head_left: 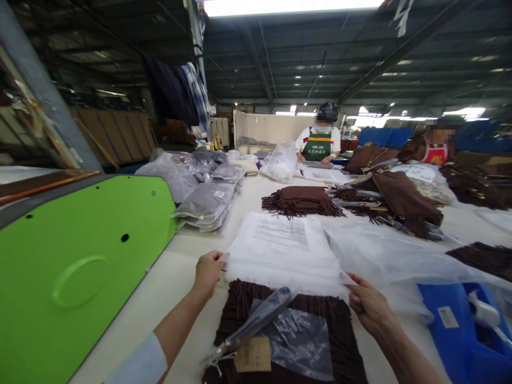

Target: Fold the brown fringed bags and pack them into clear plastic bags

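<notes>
My left hand (208, 272) pinches the near left corner of a clear plastic bag (280, 248) printed with black text, which lies flat on the white table (168, 277). My right hand (366, 304) pinches the same bag's near right corner. Just in front of me lies a folded dark brown fringed garment (320, 325), its far edge at the bag's mouth. A small clear packet (296, 336) and a brown paper tag (253, 354) rest on top of it.
A bright green machine cover (76, 261) fills the left. Bagged grey garments (208, 205) are stacked beyond it. More brown fringed pieces (300, 200) and loose bags lie further up the table. A blue tray (460, 325) sits at right. Two people work at the far end.
</notes>
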`<action>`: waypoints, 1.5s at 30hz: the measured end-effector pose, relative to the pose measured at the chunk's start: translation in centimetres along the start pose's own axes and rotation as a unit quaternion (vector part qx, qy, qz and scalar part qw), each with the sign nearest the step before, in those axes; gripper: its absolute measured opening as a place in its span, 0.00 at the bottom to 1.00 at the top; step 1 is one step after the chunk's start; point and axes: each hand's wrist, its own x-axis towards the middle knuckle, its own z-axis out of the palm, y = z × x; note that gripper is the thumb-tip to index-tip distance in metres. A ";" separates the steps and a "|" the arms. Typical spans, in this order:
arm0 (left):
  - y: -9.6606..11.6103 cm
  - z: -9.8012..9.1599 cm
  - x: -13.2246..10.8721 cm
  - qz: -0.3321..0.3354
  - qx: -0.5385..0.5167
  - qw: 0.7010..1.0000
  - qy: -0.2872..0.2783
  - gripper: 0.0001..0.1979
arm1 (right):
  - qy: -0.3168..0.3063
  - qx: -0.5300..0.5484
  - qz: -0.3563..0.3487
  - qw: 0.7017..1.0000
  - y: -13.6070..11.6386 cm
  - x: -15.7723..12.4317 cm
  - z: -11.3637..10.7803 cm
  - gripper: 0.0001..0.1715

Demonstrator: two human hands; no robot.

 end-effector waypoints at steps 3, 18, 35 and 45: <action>0.6 0.9 0.2 -0.059 -0.158 0.986 0.012 0.03 | -0.017 0.056 0.039 0.998 -0.8 -0.4 0.1 0.19; -0.5 2.1 -0.5 0.030 -0.262 0.962 -0.068 0.15 | -0.047 -0.039 -0.015 0.998 0.5 -0.2 -0.3 0.19; -2.0 2.0 -4.5 0.047 -0.070 0.996 -0.014 0.20 | 0.064 -0.344 -0.111 0.930 3.2 -3.4 -1.6 0.30; -3.0 1.9 -5.3 0.023 -0.103 0.994 -0.034 0.23 | 0.113 -0.349 -0.128 0.921 3.7 -4.5 -0.9 0.33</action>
